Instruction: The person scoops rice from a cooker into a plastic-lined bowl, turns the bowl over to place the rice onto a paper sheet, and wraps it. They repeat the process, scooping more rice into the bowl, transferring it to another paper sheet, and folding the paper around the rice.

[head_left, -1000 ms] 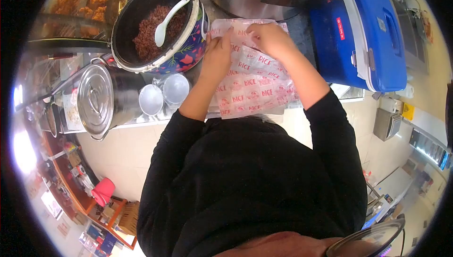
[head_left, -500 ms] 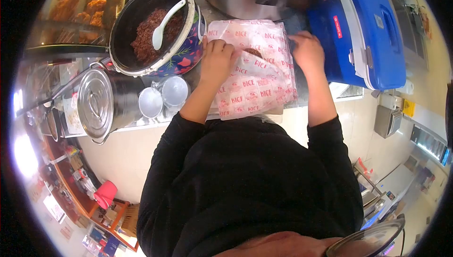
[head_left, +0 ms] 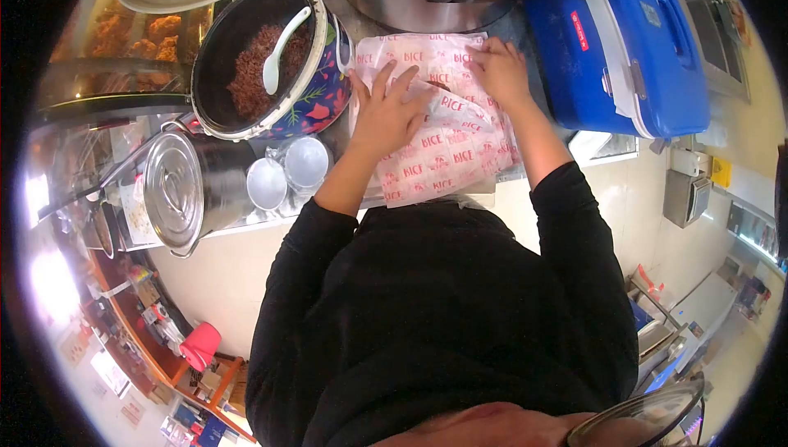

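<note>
Just right of the rice pot (head_left: pixel 318 102), the RICE-printed wrapping paper (head_left: pixel 427 172) looks light, soft, tearable — best held by edges — beneath an open left hand (head_left: pixel 384 119); right hand (head_left: pixel 501 77) touching, grip unclear.

- paper (head_left: pixel 439 164) under the left hand (head_left: pixel 390 114) and right hand (head_left: pixel 501 73): pale pinkish white, repeating red lettering
- pot (head_left: pixel 332 90) left of the left hand: dark blue, red flowers, green leaves
- grains (head_left: pixel 250 77) inside: dark reddish brown
- spoon (head_left: pixel 283 51) over them: pale mint
- cooler box (head_left: pixel 574 82) right of the right hand: bright blue, red label (head_left: pixel 579 30)
</note>
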{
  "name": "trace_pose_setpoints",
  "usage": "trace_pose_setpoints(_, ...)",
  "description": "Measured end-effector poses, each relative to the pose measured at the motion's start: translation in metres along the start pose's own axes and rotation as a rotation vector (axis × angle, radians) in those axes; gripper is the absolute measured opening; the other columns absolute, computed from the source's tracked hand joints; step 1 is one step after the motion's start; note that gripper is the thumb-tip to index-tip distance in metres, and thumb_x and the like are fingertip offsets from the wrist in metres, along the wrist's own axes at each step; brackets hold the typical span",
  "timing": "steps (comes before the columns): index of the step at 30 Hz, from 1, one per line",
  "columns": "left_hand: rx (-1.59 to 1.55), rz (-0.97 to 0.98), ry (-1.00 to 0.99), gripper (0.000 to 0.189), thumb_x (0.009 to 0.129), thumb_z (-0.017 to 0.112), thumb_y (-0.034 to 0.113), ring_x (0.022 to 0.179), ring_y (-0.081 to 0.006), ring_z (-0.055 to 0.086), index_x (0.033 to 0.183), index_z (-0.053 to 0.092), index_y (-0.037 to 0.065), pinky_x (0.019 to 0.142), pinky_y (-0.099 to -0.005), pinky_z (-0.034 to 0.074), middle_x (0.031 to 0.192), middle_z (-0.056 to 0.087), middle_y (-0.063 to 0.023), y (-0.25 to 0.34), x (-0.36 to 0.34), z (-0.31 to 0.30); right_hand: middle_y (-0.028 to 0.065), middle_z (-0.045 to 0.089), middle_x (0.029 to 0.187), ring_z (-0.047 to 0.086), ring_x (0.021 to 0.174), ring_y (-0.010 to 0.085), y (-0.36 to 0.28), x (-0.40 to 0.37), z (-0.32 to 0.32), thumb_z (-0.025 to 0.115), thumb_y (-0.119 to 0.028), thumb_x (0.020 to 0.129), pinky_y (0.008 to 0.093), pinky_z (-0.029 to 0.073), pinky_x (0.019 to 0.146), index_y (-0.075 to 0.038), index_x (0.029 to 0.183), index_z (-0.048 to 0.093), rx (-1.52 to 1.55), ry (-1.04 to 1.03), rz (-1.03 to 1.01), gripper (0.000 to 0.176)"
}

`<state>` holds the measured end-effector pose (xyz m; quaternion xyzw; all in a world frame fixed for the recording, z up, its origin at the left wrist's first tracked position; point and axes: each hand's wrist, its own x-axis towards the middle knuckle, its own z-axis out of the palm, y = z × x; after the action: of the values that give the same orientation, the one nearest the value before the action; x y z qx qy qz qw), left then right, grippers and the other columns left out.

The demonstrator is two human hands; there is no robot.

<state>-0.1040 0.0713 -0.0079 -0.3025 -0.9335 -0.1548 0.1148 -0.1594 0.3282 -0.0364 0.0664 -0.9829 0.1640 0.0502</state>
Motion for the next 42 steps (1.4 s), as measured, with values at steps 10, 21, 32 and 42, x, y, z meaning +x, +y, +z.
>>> trace_pose_setpoints(10,0.071,-0.101,0.045,0.027,0.082,0.069,0.04,0.138,-0.0344,0.031,0.103,0.071,0.024,0.102,-0.0805,0.001,0.141,0.046,-0.0024,0.011,0.004,0.012,0.0072,0.067,0.108,0.063,0.092,0.0221,-0.022,0.005,-0.025,0.079,-0.019,0.075,0.0323,0.049,0.083,-0.008,0.099,0.071,0.672,-0.035,0.154,0.028)
trace_pose_setpoints(21,0.132,-0.068,0.172,0.057,0.076,0.072,0.043,0.14,-0.0309,0.032,0.127,0.059,0.02,0.103,-0.0795,-0.001,0.142,0.046,-0.0063,-0.002,0.025,0.009,0.0027,0.067,0.099,0.063,0.096,0.0251,-0.048,-0.036,-0.065,0.07,-0.005,0.074,0.0381,0.051,0.085,-0.008,0.091,0.072,0.231,-0.039,-0.465,0.017)
trace_pose_setpoints(32,0.075,0.243,0.146,0.025,0.071,0.065,0.012,0.096,-0.0215,0.061,0.096,0.07,0.015,0.1,-0.0432,0.047,0.096,0.062,0.0004,-0.028,-0.03,0.005,0.002,0.068,0.108,0.064,0.104,0.0228,-0.038,-0.09,-0.038,0.056,-0.004,0.079,0.0349,0.053,0.089,-0.011,0.102,0.072,0.15,-0.106,-0.441,0.028)
trace_pose_setpoints(42,-0.219,0.089,-0.092,0.021,0.086,0.059,0.012,0.094,-0.0275,0.065,0.106,0.065,0.012,0.079,-0.0387,0.054,0.104,0.067,-0.007,-0.031,-0.048,0.001,0.0046,0.066,0.116,0.066,0.103,0.0258,-0.03,-0.101,-0.019,0.061,-0.008,0.086,0.0369,0.055,0.087,-0.011,0.108,0.068,0.408,-0.138,-0.367,0.024)
